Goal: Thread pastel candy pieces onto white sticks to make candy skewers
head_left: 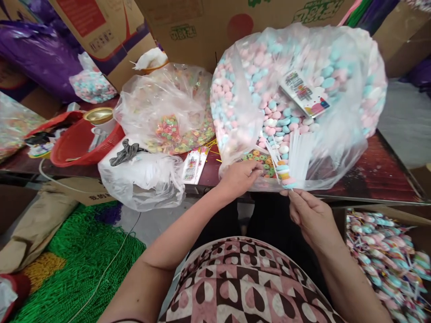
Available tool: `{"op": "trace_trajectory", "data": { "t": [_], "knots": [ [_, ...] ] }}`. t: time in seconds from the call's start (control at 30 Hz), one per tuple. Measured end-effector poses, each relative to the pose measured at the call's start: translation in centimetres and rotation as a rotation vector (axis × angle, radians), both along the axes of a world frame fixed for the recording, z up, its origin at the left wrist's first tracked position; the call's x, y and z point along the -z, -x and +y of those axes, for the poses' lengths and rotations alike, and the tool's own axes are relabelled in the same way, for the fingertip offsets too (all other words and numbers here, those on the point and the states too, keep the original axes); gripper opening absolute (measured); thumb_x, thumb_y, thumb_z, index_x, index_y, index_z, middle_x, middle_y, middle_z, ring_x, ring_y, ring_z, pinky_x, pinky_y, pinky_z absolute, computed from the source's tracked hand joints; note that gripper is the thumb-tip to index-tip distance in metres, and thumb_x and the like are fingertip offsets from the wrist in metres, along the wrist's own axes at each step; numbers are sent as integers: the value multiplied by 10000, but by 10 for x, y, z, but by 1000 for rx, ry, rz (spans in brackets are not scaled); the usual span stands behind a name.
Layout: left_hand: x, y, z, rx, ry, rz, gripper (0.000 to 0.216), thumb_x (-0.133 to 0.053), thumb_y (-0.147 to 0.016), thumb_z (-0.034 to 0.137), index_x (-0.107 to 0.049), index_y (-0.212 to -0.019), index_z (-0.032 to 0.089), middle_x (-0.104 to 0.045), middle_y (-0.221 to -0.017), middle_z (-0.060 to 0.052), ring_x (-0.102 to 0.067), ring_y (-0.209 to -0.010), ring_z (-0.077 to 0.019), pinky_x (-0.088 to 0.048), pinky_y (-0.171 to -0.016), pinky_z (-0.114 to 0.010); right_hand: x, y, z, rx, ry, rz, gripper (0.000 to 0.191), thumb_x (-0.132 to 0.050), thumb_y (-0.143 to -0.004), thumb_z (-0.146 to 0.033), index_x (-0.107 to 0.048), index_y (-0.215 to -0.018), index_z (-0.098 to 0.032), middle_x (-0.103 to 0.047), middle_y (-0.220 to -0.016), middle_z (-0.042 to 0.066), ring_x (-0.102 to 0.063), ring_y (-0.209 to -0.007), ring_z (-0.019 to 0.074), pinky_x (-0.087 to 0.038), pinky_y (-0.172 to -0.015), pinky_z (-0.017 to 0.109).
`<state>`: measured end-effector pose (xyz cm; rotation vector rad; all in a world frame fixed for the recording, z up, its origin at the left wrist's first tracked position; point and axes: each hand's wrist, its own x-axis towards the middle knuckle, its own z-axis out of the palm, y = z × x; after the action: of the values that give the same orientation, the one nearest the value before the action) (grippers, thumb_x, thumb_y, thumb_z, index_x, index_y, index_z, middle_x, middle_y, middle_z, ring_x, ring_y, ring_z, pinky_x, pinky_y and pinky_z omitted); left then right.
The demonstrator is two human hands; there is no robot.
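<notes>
My right hand is closed in a pinch at the lower end of a candy skewer, a thin stick bearing pastel pink, blue and yellow-orange sweets. Close to its left, my left hand has its fingers curled together beside ring-shaped candies in green, orange and red. Whatever those fingers hold, if anything, is hidden. Just beyond the skewer lie several flat white sticks or sleeves. Behind them a large clear bag gapes over loose pink, blue and white marshmallow-like sweets.
A printed card pack rests on the big bag. Leftward are a bag of ring candies, printed cards, a white plastic bag and a red basket. Finished-looking candy skewers fill a box at lower right.
</notes>
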<state>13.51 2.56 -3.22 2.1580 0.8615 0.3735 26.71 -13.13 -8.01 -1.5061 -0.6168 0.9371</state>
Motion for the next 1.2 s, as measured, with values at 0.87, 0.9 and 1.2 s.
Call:
{"op": "trace_trajectory", "data": {
  "t": [0.87,0.9,1.2],
  "knots": [
    [11,-12,19,155,-327,539,303,-453,-940,322,-666,-1149,269,-634,-1101,-76,-619,-948,-246,-428,-703,-321,0,7,3,-97,51,-46,366,-577,-880,-509,-696,-936,-168,-395,-418,-78,-327,-377,83,-216,-418,228],
    [12,-13,18,156,-324,537,303,-444,-943,317,-674,-1134,271,-636,-1098,-77,-622,-937,-248,-430,-706,-326,-1,8,4,-108,53,-47,370,-575,-881,-509,-697,-942,-164,-397,-417,-78,-326,-377,82,-216,-419,228],
    [18,-4,22,-151,62,-6,184,-552,-883,304,-689,-934,191,-700,-952,-37,-629,-934,-180,-466,-848,-288,1,5,-2,-134,89,-50,386,-576,-886,-510,-699,-969,-154,-400,-418,-79,-312,-381,72,-197,-423,227]
  ]
}}
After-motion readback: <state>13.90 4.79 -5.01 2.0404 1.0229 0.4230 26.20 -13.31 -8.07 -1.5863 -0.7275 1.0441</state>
